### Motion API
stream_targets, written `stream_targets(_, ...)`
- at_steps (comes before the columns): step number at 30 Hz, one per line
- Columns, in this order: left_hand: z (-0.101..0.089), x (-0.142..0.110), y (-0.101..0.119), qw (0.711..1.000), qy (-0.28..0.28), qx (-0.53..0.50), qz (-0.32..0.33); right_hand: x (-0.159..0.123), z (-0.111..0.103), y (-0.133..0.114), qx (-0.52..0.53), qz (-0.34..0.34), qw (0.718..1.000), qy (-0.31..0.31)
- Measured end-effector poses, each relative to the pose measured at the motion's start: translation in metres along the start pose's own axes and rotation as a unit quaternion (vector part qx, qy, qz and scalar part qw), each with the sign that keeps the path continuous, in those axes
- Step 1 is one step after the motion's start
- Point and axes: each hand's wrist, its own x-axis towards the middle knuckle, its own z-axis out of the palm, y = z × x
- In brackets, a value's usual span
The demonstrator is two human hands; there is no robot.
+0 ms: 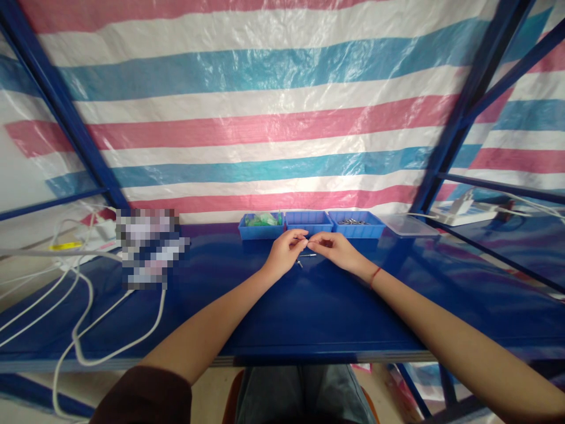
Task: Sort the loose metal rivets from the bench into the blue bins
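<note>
My left hand (288,250) and my right hand (333,247) meet fingertip to fingertip above the blue table, just in front of the bins. Both are closed in a pinch, and whatever lies between the fingers is too small to make out. Just below the fingertips a thin metal rod-like piece (308,255) lies on the table. A second small metal piece (299,264) lies slightly nearer to me, by the left hand. Behind the hands stands a blue bin (309,227) with nothing visible inside.
A blue bin (261,234) with green plastic stands left, and a bin (358,232) of small metal parts right. Beside it lies a clear plastic lid (410,226). White cables (83,318) and a pixelated patch occupy the left side; a power strip (468,211) sits right.
</note>
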Motion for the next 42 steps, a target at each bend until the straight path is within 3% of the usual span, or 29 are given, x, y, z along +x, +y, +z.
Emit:
stream_targets(6, 0.001, 0.0, 0.002, 0.994, -0.023, -0.092, -0.055, 0.0, 0.001, -0.001, 0.052, 0.001, 0.999, 0.008)
stream_targets(15, 0.001, -0.003, 0.005, 0.997, -0.061, 0.045, -0.024, 0.001, 0.0, -0.005, 0.045, 0.013, 0.996, 0.073)
stream_targets(20, 0.0, -0.003, 0.009, 0.998, -0.053, 0.029, -0.003, 0.0, 0.001, -0.01, 0.05, -0.013, 0.994, 0.096)
stream_targets(31, 0.001, -0.001, 0.003, 0.998, 0.024, 0.023, 0.061, -0.002, -0.003, -0.01, 0.045, -0.004, 0.997, 0.068)
stream_targets(37, -0.003, -0.002, 0.011, 0.992, 0.0, 0.109, 0.059, 0.0, -0.005, -0.009, 0.032, 0.038, 0.998, 0.031)
stream_targets(39, -0.008, -0.002, 0.013, 0.981, -0.035, 0.179, 0.071, 0.004, -0.012, -0.002, 0.014, 0.053, 0.995, 0.078)
stream_targets(42, -0.017, 0.0, 0.013, 0.941, -0.091, 0.305, 0.116, 0.008, -0.034, 0.015, -0.044, 0.08, 0.972, 0.215)
